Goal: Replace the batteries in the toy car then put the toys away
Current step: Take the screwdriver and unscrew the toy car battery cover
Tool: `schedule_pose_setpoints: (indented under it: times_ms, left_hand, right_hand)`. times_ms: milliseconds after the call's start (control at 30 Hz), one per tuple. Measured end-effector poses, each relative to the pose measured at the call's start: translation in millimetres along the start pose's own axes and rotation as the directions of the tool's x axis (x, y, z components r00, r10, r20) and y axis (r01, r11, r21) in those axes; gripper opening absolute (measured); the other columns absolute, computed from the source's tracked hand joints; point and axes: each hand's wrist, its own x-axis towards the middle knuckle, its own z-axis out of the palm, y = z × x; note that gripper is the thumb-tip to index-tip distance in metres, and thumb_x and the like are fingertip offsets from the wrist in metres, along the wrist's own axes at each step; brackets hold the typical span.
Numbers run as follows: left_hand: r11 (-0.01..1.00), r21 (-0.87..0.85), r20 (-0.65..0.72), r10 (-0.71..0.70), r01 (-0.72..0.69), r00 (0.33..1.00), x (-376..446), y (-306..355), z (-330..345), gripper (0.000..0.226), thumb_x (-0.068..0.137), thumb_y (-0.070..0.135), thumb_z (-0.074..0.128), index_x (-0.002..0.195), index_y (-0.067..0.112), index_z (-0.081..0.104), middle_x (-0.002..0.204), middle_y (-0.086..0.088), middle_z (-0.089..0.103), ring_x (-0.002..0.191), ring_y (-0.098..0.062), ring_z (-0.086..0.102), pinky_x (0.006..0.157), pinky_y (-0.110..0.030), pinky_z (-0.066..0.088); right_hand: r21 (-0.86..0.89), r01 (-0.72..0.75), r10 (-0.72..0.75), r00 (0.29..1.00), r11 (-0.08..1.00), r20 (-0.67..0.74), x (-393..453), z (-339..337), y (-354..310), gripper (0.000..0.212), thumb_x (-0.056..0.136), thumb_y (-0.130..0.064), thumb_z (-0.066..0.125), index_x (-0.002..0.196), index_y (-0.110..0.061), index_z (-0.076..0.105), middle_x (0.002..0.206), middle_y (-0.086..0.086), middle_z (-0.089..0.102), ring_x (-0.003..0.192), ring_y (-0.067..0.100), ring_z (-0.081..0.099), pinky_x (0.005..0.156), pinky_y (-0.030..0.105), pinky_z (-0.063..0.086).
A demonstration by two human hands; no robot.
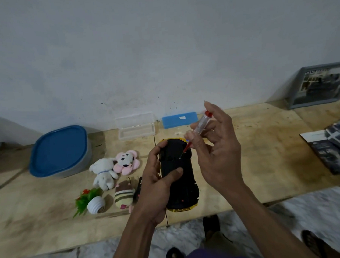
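A yellow toy car (pixel 184 183) lies upside down, its black underside facing up, over the wooden table (pixel 265 153). My left hand (pixel 158 186) grips its left side with the thumb across the underside. A clear-handled, red-capped screwdriver (pixel 199 128) is pinched in my right hand (pixel 215 152), its tip touching a screw near the car's far end. To the left lie a white plush dog (pixel 104 173), a pink plush (pixel 126 161), a striped plush (pixel 123 196) and a small potted toy plant (pixel 90 202).
A grey tub with a blue lid (pixel 59 151) stands at the left. A clear open case (pixel 135 126) and a blue case (pixel 179 119) rest by the wall. A framed picture (pixel 320 85) and booklets (pixel 331 146) are at the right. Sandalled feet (pixel 317 241) show below the table's edge.
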Motion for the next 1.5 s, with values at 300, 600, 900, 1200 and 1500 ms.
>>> schedule_pose_setpoints:
  times_ms: [300,600,900,1200,1500]
  left_hand:
    - [0.999,-0.029,-0.003,-0.023,0.023,1.000,-3.5,-1.6,0.7,0.067,0.090,-0.015,0.059,0.131,0.037,0.058,0.133,-0.010,0.064,0.107,-0.043,0.068,0.072,-0.046,0.061]
    - [0.999,-0.033,0.000,-0.017,0.017,1.000,-6.8,0.7,-2.7,0.067,0.090,-0.015,0.060,0.131,0.037,0.058,0.132,-0.011,0.064,0.108,-0.045,0.067,0.074,-0.049,0.061]
    - [1.000,-0.021,-0.025,0.010,-0.011,1.000,-9.0,4.2,-7.5,0.067,0.088,-0.017,0.062,0.130,0.035,0.059,0.130,-0.005,0.065,0.105,-0.041,0.069,0.074,-0.048,0.062]
    - [0.999,-0.038,-0.034,0.020,-0.022,0.999,-12.5,2.9,-16.2,0.068,0.088,-0.016,0.062,0.133,0.034,0.057,0.136,-0.011,0.061,0.109,-0.041,0.068,0.075,-0.048,0.061]
    - [0.999,-0.051,-0.040,0.009,-0.011,0.999,-15.2,0.1,-20.0,0.069,0.088,-0.015,0.063,0.133,0.036,0.057,0.135,-0.014,0.062,0.109,-0.043,0.067,0.075,-0.048,0.061]
  right_hand:
    - [-0.028,0.027,-0.027,0.999,0.999,0.023,-2.9,-1.6,0.2,0.058,0.096,-0.010,0.067,0.145,-0.024,0.040,0.098,0.000,0.069,0.094,0.020,0.073,0.076,0.044,0.062]
    - [-0.055,0.072,-0.064,0.988,0.996,0.142,1.1,-3.6,-12.5,0.055,0.095,-0.010,0.069,0.141,-0.027,0.046,0.118,0.002,0.067,0.107,0.013,0.067,0.076,0.018,0.058]
    - [-0.099,0.125,-0.106,0.978,0.987,0.180,12.2,-0.6,-19.2,0.053,0.091,-0.013,0.074,0.138,-0.026,0.052,0.118,-0.002,0.067,0.099,0.006,0.068,0.074,0.017,0.059]
    - [-0.112,0.139,-0.117,0.975,0.984,0.187,9.5,7.0,-20.8,0.053,0.092,-0.016,0.073,0.140,-0.020,0.053,0.118,-0.003,0.066,0.098,0.006,0.066,0.073,0.023,0.061]
    - [-0.099,0.128,-0.108,0.977,0.987,0.186,10.3,13.2,-25.4,0.050,0.092,-0.014,0.073,0.139,-0.019,0.056,0.112,-0.003,0.067,0.097,0.009,0.068,0.074,0.027,0.062]
